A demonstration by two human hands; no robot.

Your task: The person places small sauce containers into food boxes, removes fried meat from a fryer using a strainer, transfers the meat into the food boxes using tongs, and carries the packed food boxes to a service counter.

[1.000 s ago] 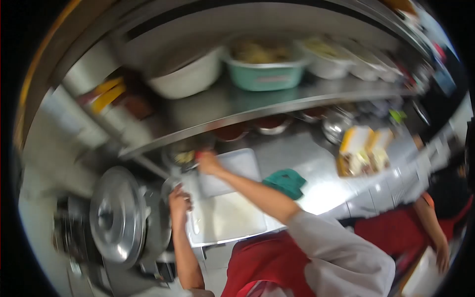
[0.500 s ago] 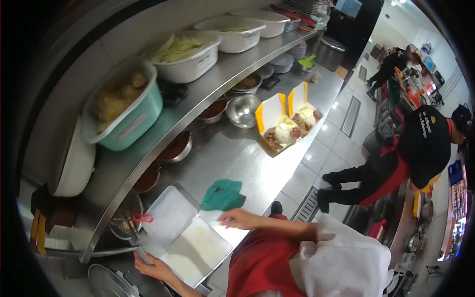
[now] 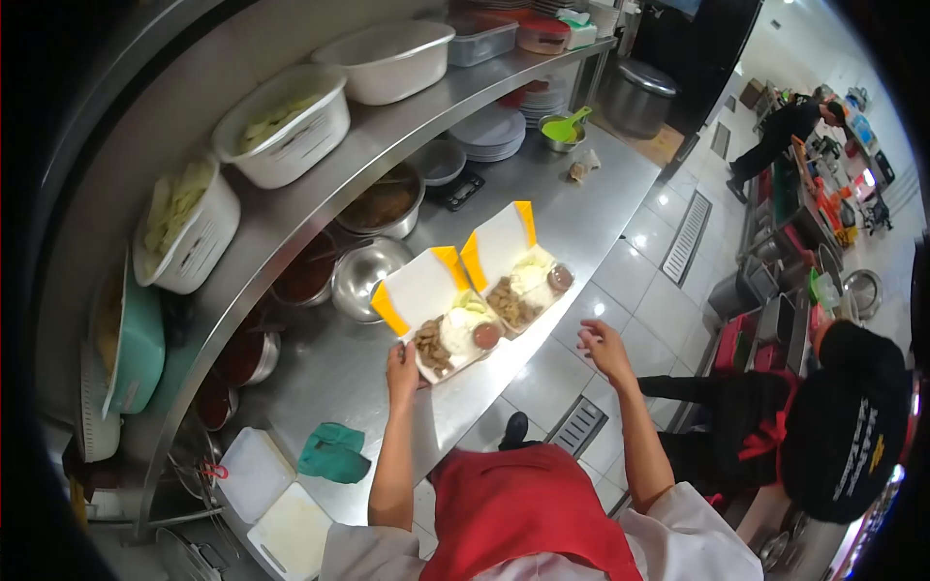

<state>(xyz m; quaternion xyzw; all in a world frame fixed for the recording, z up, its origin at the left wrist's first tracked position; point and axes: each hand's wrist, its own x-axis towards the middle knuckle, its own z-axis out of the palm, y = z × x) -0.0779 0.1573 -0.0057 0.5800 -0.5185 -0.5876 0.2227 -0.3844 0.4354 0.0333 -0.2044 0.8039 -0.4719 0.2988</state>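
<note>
Two open yellow-and-white takeout boxes stand side by side on the steel counter. The nearer takeout box (image 3: 421, 288) holds rice, brown meat pieces, some pale green shreds and a small cup of reddish sauce. Similar food fills the farther takeout box (image 3: 499, 242). My left hand (image 3: 402, 376) grips the nearer box at its left side, thumb up against the wall; its other fingers are partly hidden. To the right of the boxes, past the counter's edge, my right hand (image 3: 604, 351) hangs in the air, empty, with loosely bent fingers apart.
A steel bowl (image 3: 371, 279) and pots of sauce line the counter's back. A green cloth (image 3: 334, 452) lies near a white cutting board (image 3: 293, 531). Tubs of food fill the upper shelf (image 3: 320, 160). A co-worker (image 3: 843, 426) in black is at right, another farther back.
My left hand has left the white containers and moved to the nearer takeout box. My right hand has moved away from the green cloth toward the boxes. The view has shifted along the counter.
</note>
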